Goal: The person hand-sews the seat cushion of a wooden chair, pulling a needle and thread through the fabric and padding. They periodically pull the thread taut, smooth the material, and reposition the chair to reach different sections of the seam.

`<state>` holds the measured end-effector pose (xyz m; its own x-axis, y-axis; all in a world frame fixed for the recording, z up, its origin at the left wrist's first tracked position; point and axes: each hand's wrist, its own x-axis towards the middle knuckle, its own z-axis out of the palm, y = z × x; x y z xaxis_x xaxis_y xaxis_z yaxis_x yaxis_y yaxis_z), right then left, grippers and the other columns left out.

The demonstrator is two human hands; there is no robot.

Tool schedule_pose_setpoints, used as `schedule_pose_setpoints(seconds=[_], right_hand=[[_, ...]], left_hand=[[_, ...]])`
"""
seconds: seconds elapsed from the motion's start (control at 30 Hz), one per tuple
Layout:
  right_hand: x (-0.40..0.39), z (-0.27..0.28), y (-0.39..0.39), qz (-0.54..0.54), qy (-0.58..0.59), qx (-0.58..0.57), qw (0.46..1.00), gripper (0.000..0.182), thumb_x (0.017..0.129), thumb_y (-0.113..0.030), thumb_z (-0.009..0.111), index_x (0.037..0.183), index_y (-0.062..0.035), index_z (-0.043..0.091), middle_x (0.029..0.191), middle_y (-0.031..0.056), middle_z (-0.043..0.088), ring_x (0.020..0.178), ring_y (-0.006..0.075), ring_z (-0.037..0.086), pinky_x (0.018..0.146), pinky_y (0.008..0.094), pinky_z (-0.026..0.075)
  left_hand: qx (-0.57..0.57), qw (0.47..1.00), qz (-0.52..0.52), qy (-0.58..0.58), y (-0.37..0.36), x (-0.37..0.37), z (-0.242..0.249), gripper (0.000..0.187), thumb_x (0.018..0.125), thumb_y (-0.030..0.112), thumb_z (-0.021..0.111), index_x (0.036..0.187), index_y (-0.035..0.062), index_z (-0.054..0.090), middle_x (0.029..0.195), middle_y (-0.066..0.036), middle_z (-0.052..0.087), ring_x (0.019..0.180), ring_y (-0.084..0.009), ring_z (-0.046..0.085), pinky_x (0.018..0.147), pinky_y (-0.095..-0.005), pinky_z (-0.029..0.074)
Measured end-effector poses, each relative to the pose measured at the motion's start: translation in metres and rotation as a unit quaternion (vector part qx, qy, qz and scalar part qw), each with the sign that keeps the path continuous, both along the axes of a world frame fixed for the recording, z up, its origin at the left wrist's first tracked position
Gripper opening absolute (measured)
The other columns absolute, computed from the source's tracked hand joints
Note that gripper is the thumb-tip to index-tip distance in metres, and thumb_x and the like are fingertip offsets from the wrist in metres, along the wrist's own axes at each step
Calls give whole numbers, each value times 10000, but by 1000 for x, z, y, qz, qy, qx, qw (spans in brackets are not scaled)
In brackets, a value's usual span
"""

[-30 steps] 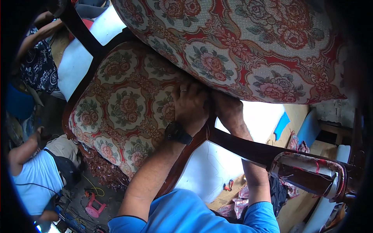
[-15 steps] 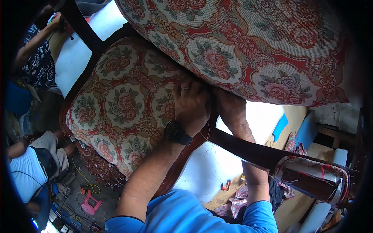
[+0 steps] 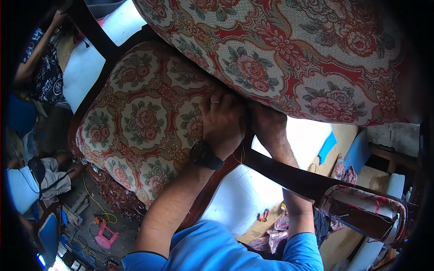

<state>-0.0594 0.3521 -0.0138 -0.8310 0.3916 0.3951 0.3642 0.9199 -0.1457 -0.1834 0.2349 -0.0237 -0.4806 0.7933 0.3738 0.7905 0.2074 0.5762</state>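
A wooden armchair has a flowered seat cushion (image 3: 143, 118) and a backrest (image 3: 253, 67) in matching tapestry cloth. My left hand (image 3: 222, 119), wearing a watch and a ring, lies on the cushion's inner edge. Its fingers are curled together, with their tips lost in the dark gap below the backrest. From the other side, under the wooden armrest (image 3: 289, 174), my right hand (image 3: 270, 123) reaches into that same gap beside the left. The right fingers are hidden. Thin thread (image 3: 242, 156) hangs by the frame below my hands.
White sheet material (image 3: 244, 198) lies under the chair, with red-handled pliers (image 3: 263, 215) and fabric scraps (image 3: 276, 237) near it. A pink stool (image 3: 106, 234) and a yellow cord (image 3: 92, 198) are on the floor. Two other people (image 3: 47, 77) are at left.
My hands hold almost the same place at the gap. At left, the person in white has shifted lower and leftward, and the other person's arm has moved up.
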Motion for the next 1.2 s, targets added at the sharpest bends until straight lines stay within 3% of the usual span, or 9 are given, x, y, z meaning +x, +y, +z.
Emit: schedule_pose_setpoints(seconds=[0.1,0.2,0.7,0.8,0.9,1.0,1.2], right_hand=[[-1,-1,0,5,15,-8,1000,325,858,-30,689,1180,-63,723,1093,201,739,1000,391,740,867,501,598],[1,-1,-3,5,12,-25,1000,350,862,-16,679,1209,-53,716,1108,213,738,1017,402,737,879,506,596],[2,3,2,24,-2,-58,998,372,848,8,670,1212,-42,730,1151,219,730,1081,411,717,935,505,573],[3,12,2,27,-21,-66,997,295,886,-8,722,1171,-78,755,1039,187,771,964,377,760,864,463,609],[6,28,-9,0,-22,-193,981,368,919,-9,719,1284,-54,731,1100,209,772,1006,384,762,888,444,607],[13,16,-4,15,12,-196,980,380,950,-18,717,1329,-43,719,1132,221,771,1041,374,765,900,433,605],[12,4,-8,-22,48,-201,978,271,979,-45,713,1245,-35,764,1120,226,776,1064,374,765,896,436,606]], left_hand=[[18,1000,-3,-10,0,0,-3,209,761,154,799,959,112,745,1146,-87,635,1270,-325,547,1155,-556,345],[-9,1000,-10,-16,-1,-1,-4,201,791,171,770,989,184,735,1191,-55,654,1261,-328,552,1134,-587,343],[5,1000,-17,-3,-1,-3,-1,218,787,176,779,999,179,730,1195,-50,656,1281,-307,552,1139,-582,339],[7,1000,-19,-7,-1,-3,-3,221,786,182,788,999,178,730,1193,-46,656,1283,-301,552,1130,-580,343],[11,1000,-17,-10,-1,-3,-1,218,786,185,793,995,177,732,1185,-48,653,1265,-306,557,1130,-577,344],[-6,1000,-13,1,-1,-3,-2,213,789,187,796,993,177,736,1177,-57,649,1249,-314,560,1130,-577,345],[4,1000,-19,-13,-2,-3,0,190,774,158,811,953,123,756,1144,-70,636,1278,-305,542,1149,-563,334]])
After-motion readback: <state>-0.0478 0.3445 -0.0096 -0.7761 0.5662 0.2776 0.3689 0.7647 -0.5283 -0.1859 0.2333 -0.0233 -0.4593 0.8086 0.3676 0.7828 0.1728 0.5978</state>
